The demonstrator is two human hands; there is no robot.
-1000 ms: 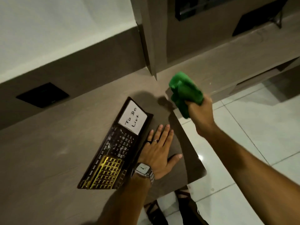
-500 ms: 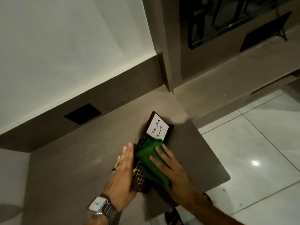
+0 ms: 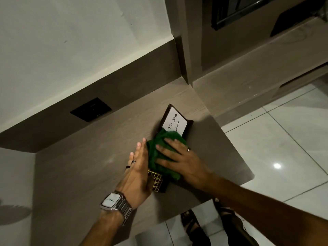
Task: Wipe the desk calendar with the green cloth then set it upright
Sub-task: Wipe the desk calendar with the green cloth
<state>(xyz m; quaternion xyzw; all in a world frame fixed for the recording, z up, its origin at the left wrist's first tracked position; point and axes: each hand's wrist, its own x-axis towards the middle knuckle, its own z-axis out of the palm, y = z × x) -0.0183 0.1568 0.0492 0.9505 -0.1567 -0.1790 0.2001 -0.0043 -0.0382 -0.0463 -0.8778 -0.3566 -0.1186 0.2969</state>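
Observation:
The dark desk calendar (image 3: 177,121) lies flat on the brown desk (image 3: 88,166), near its right end. A white "To Do List" card shows at its far end and a gold grid at its near end. The green cloth (image 3: 159,155) is spread over the calendar's middle. My right hand (image 3: 182,162) presses flat on the cloth with fingers spread. My left hand (image 3: 137,173), with a watch on the wrist, stands on edge against the calendar's left side, fingers straight. Most of the calendar's middle is hidden.
A black socket plate (image 3: 90,109) is set in the dark backsplash behind the desk. The desk's right edge (image 3: 236,151) drops to a white tiled floor (image 3: 284,148). A lower shelf and cabinet stand at the back right. My sandalled feet show below the desk.
My right hand brought the cloth down from the air onto the calendar and slid it toward the white card. My left hand shifted from the calendar's right side to its left edge.

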